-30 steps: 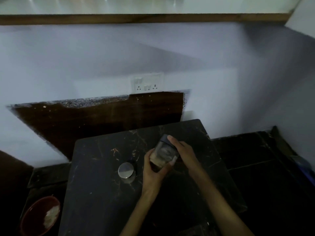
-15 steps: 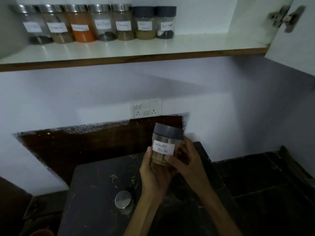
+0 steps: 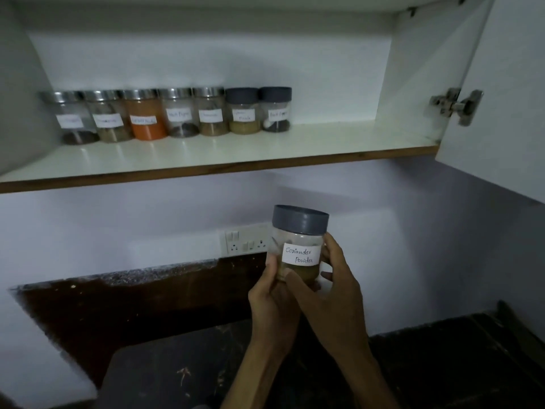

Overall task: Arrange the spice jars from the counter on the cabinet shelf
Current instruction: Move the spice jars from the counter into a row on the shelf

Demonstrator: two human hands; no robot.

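Observation:
A clear spice jar with a grey lid and a white label reading "Coriander Powder" is held upright below the shelf. My left hand grips its lower left side. My right hand wraps its right side and bottom, thumb across the front. On the white cabinet shelf stands a row of several labelled spice jars against the back wall, most with silver lids, the two rightmost with grey lids. The shelf is bare to the right of the row.
The open cabinet door with its hinge hangs at the right. A wall socket plate sits behind the jar. The dark marble counter lies below.
Both hands have lifted the coriander jar from the counter up toward the shelf. The view tilted up, so the shelf interior shows and the silver-lidded jar on the counter is out of view.

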